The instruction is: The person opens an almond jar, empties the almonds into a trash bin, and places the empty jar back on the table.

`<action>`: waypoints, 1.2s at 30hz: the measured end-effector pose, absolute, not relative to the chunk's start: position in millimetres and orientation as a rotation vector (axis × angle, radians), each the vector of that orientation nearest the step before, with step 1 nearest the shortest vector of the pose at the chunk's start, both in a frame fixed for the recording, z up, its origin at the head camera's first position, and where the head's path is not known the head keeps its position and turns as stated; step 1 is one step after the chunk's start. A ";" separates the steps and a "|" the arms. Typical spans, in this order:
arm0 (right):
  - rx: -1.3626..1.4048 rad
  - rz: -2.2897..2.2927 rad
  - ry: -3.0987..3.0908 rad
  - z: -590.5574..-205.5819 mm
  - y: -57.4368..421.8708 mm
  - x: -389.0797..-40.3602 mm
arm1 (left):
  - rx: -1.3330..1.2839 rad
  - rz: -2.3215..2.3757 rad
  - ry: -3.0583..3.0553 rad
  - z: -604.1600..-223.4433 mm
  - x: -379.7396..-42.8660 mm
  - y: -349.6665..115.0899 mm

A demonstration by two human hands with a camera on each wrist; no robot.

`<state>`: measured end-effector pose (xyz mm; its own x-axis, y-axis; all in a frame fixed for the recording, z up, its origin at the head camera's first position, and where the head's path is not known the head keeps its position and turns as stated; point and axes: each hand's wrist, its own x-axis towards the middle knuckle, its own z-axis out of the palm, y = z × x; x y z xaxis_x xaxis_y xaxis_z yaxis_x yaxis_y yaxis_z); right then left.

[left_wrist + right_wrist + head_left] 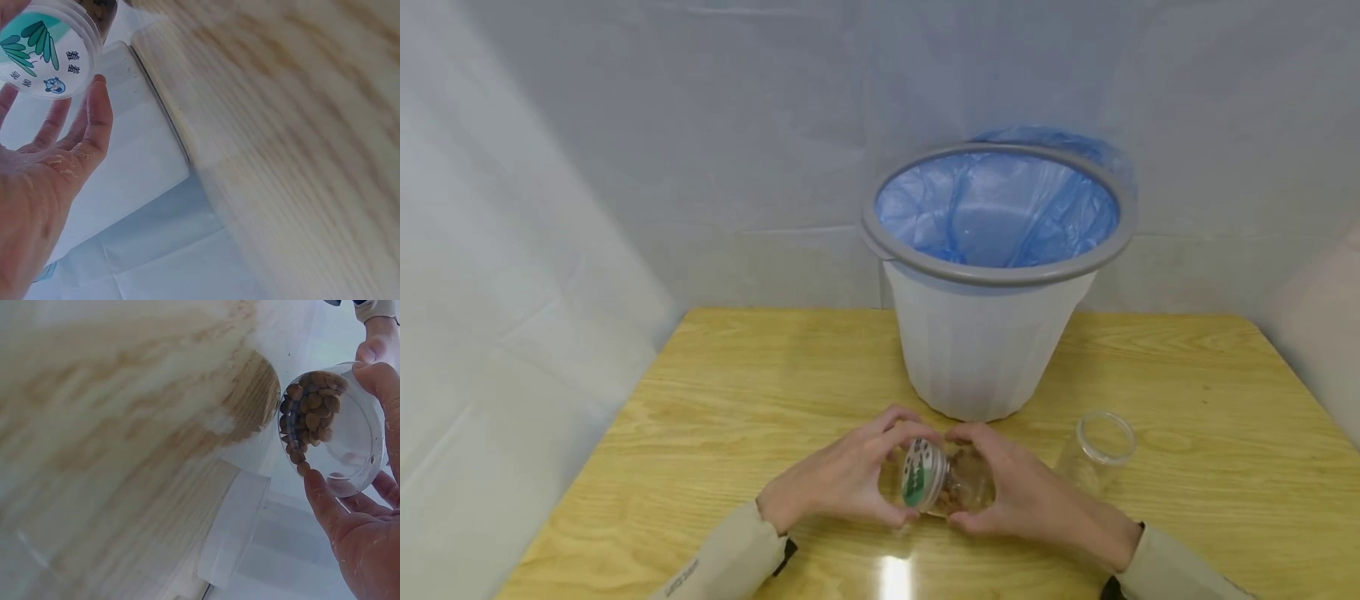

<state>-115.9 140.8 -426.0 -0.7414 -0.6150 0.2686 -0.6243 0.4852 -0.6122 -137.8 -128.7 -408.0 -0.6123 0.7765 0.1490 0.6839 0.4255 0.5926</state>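
Spanning the gap between the left grip [838, 473] and the right grip [1033, 492], a clear jar [973, 483] lay on its side near the front of the counter [737, 408], its long axis running roughly left to right. The lid [45, 55], printed in green and white, faced the left palm, while the base pointed toward the right one; any move of one hand against the other seemed bound to act along or about that line. The left grip held the lid by its edge, thumb below and fingertips above, leaving room between palm and lid. The right grip was wrapped round the jar's body. Neither hand was clearly nearer, since both touched it. Brown pieces [314, 412] sat inside. Whether the jar rested on the counter or hung just above it could not be told. A lidless jar [1084, 471] stood beyond the right hand, and a white bin [977, 342] with a blue liner [992, 212] stood farther back.
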 end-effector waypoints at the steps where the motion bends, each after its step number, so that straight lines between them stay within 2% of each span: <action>1: 1.116 1.128 -2.705 -425.8 140.8 -115.7 | 1.296 0.940 2.528 -408.0 -137.4 -128.6; 36: 1.104 1.115 -2.736 -424.7 142.6 -114.7 | 0.916 0.957 2.472 -400.7 -128.1 -123.9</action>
<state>-114.7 142.6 -424.7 -0.7547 -0.6118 0.2370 -0.6031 0.5047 -0.6177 -128.1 -123.9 -400.7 -0.7363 0.6725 -0.0751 0.4464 0.5662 0.6929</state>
